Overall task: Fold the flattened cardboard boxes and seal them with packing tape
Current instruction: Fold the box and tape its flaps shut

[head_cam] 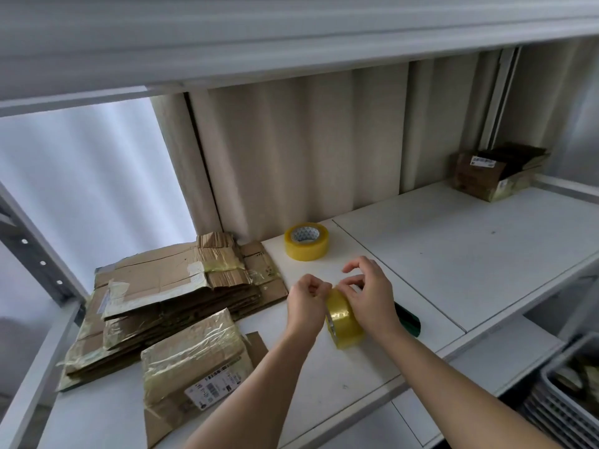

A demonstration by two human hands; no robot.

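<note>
Apparently I am only at the tape stage: my left hand (306,298) and right hand (366,294) both pinch the tape roll (345,322), standing on edge on the shelf (453,254), seemingly picking for its end. Beside them the flattened boxes (168,303) lie stacked, unfolded, though one far box (486,176) looks assembled.
</note>
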